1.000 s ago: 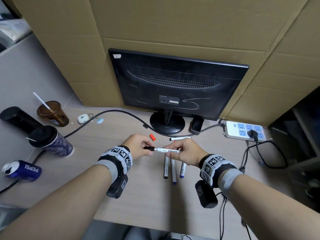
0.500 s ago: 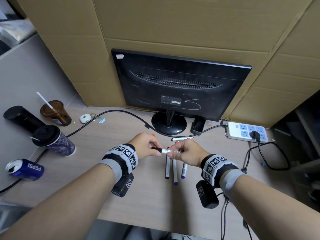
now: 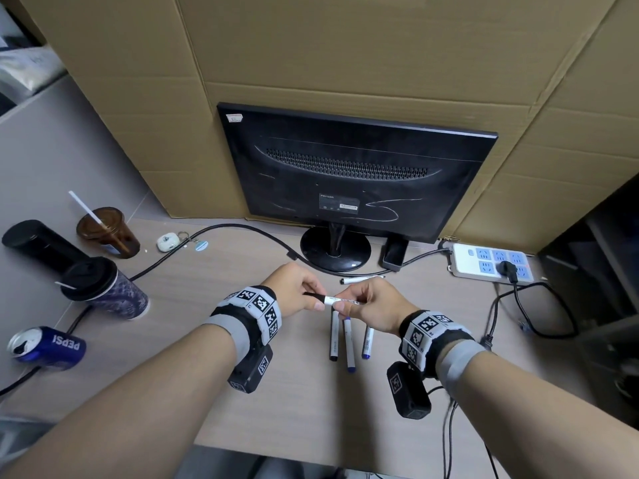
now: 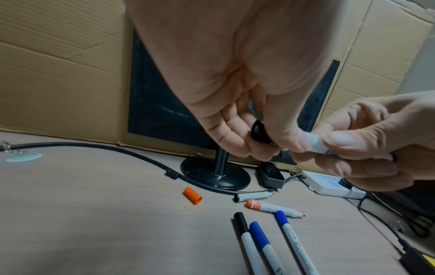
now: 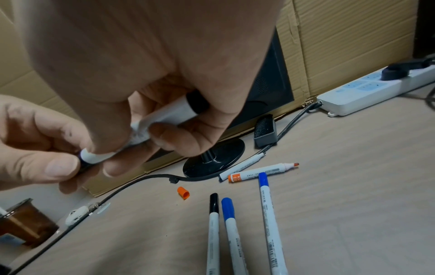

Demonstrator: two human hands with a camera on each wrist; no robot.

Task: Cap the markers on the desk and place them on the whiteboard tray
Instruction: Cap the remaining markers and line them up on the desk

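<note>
Both hands hold one white marker [image 3: 342, 301] level above the desk. My left hand [image 3: 316, 299] pinches its black cap [image 4: 259, 134], which sits over the tip end against the barrel. My right hand [image 3: 345, 306] grips the barrel [image 5: 164, 115]. Below them lie three capped markers side by side: one black-capped [image 3: 333, 340] and two blue-capped [image 3: 348, 344]. An uncapped orange marker [image 4: 274, 208] and its loose orange cap [image 4: 193, 195] lie near the monitor stand, beside another uncapped marker [image 3: 361, 280]. No whiteboard tray is in view.
A monitor [image 3: 356, 181] on a round stand [image 3: 335, 252] faces away in front of cardboard. A black cable [image 3: 221, 236] crosses the desk. A power strip [image 3: 491, 262] and eraser [image 3: 394, 254] sit right. Cups [image 3: 103, 288] and a Pepsi can [image 3: 48, 347] stand left.
The hands have drawn closer together, and the black cap has been pushed further onto the marker's tip. The markers on the desk have not moved.
</note>
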